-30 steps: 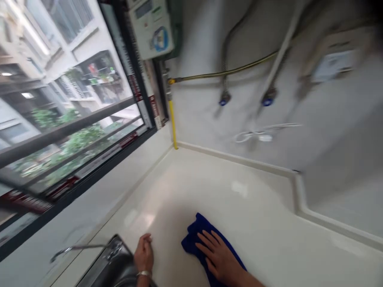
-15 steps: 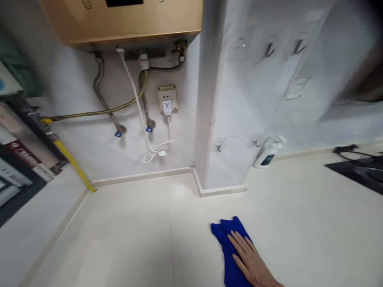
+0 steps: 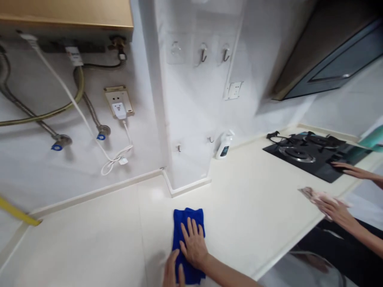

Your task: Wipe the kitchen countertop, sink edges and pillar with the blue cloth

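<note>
Blue cloth (image 3: 188, 268): lies flat on table (image 3: 245, 207), at 6 o'clock in view.
Right hand (image 3: 194, 246): spread palm down on cloth, gripping nothing.
Left hand (image 3: 171, 272): loosely open, cut off at lower edge, by cloth's 7 o'clock side; cannot tell whether touching.
Wiping: looks under way, not finished; cannot tell done stretches of table from those left.
Spray bottle (image 3: 223, 148): upright by wall (image 3: 191, 111), 1 o'clock from cloth.
Co-worker's hand (image 3: 336, 211): over pale cloth (image 3: 313, 195), near stove (image 3: 317, 165), toward 2 to 3 o'clock.
</note>
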A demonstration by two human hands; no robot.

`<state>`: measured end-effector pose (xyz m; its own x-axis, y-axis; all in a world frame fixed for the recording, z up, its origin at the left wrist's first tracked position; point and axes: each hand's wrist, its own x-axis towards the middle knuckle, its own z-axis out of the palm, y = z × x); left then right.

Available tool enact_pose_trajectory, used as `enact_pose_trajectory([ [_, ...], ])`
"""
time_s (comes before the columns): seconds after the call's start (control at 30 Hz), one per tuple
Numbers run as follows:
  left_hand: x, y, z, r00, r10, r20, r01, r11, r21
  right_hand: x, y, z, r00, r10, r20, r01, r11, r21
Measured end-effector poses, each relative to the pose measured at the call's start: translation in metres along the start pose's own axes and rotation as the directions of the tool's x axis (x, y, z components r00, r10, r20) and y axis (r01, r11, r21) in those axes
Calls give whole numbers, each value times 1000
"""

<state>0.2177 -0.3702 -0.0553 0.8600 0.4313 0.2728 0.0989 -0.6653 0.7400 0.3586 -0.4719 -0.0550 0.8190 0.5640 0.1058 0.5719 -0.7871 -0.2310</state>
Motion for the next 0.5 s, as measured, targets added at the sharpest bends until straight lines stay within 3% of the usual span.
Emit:
enact_pose_trajectory([
  [0.13, 13, 30, 52, 999, 34, 5, -34, 994, 100, 21, 12, -27, 978, -177, 115, 166, 981, 102],
  [0.2, 13, 33, 64, 993, 102, 50, -111, 968, 227, 20, 32, -38, 968, -232, 93, 217, 965, 148],
  [0.27, 15, 32, 64, 974, 168, 154, -211, 920, 331, 14, 50, -43, 974, -222, 35, 213, 961, 176],
  [0.37, 30, 24, 40, 900, 222, 376, -360, 865, 350, 2, 73, -42, 986, -149, -74, 162, 960, 227],
  [0.5, 82, 7, -28, 724, 234, 649, -506, 820, 268, -24, 116, -36, 968, -91, -234, 172, 919, 355],
])
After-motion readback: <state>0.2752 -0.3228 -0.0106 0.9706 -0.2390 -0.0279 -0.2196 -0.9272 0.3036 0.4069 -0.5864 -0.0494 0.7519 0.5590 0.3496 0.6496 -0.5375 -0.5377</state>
